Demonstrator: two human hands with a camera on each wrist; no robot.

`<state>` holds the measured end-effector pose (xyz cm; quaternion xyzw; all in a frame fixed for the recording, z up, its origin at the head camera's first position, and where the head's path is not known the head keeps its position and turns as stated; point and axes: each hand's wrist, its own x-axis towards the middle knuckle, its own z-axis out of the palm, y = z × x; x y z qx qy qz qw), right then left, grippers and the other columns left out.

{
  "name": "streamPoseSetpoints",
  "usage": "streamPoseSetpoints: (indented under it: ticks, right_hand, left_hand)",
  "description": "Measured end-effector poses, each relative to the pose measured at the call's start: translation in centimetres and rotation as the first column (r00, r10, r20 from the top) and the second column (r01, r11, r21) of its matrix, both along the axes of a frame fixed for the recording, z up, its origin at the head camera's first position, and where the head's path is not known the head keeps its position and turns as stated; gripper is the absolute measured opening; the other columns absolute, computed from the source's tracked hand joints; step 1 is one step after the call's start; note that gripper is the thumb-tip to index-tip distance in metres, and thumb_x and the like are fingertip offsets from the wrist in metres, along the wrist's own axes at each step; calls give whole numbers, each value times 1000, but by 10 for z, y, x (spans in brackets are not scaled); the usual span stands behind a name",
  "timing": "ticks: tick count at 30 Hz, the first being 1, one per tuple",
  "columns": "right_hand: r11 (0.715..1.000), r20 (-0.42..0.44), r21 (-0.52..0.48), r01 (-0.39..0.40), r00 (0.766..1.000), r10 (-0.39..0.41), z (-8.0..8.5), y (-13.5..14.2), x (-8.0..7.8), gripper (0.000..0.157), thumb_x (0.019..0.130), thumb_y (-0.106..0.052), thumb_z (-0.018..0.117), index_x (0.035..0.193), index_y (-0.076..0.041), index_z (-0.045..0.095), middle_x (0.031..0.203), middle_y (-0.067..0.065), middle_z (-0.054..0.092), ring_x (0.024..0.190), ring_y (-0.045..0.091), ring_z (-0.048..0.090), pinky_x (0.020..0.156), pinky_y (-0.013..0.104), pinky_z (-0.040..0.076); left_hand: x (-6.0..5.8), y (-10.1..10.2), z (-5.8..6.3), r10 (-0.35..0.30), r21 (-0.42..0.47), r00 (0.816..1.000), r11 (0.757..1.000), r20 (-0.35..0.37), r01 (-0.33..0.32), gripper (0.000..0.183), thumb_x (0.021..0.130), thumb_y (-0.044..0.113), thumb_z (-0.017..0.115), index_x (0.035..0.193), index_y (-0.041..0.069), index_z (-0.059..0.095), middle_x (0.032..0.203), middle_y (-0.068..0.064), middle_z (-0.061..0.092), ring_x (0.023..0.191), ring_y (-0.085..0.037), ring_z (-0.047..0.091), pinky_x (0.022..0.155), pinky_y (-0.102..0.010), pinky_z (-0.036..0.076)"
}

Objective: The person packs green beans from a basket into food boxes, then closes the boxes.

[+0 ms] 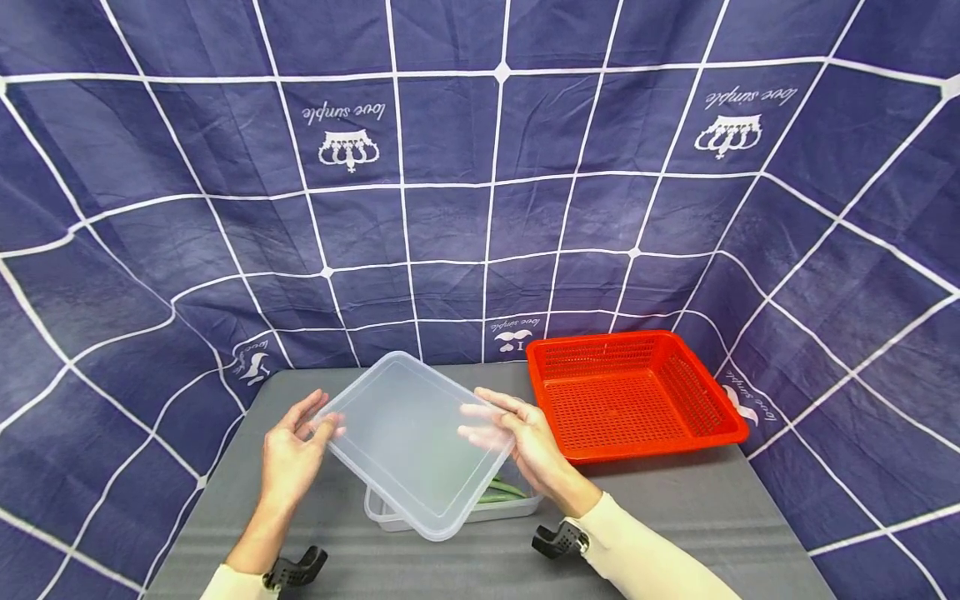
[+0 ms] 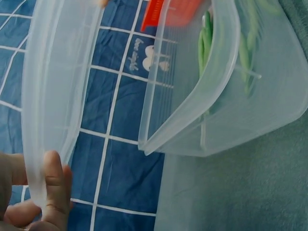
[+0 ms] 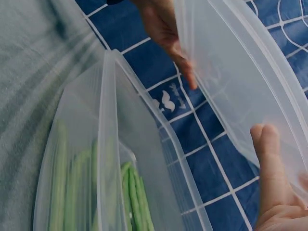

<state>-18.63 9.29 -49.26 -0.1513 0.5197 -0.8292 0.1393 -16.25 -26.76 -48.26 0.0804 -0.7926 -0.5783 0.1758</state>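
A translucent, square-cornered plastic lid point(image 1: 408, 433) hangs tilted above a clear plastic container point(image 1: 498, 513). My left hand point(image 1: 291, 458) pinches the lid's left corner between thumb and fingers. On the opposite side my right hand point(image 1: 542, 450) holds the edge, its fingers showing through the plastic from underneath. In the right wrist view, long green beans point(image 3: 137, 197) lie inside the container, whose top is uncovered. The left wrist view shows a gap between the lid point(image 2: 55, 96) and the container's rim point(image 2: 226, 72). From the head, the lid hides much of the container.
A red slotted plastic basket point(image 1: 615, 408) stands at the back right of the grey-covered table point(image 1: 300, 533). Blue cloth with white grid lines point(image 1: 450, 225) hangs behind and at both sides. Black straps point(image 1: 558, 540) are worn at the wrists.
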Motion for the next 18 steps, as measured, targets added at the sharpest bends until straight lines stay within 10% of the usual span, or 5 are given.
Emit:
streamPoseSetpoints:
  ticks: [4,11,18]
  right_hand:
    - [999,36,-3,36,999,-36,0,4,-4,54,123,-2,41,175,10,39,164,47,54,114,27,90,105,43,71]
    - [982,112,23,186,976,-187,2,4,-9,57,122,-2,44,177,0,30,169,41,55,117,23,87,107,39,70]
    - [940,98,159,301,943,-318,6,9,-18,72,112,-2,55,180,-3,31,161,25,57,117,10,71,98,22,64]
  left_hand:
    - [1,-4,-1,-41,54,999,998,15,40,45,113,6,75,156,-5,70,150,-24,75,86,13,80,85,-5,60]
    - [7,-2,-3,-53,156,988,987,146,30,48,110,12,82,155,-2,72,111,23,86,81,4,82,79,-15,66]
    - [10,1,-4,-185,179,935,975,302,135,57,109,18,85,157,-8,68,108,8,86,82,-4,79,73,-23,68]
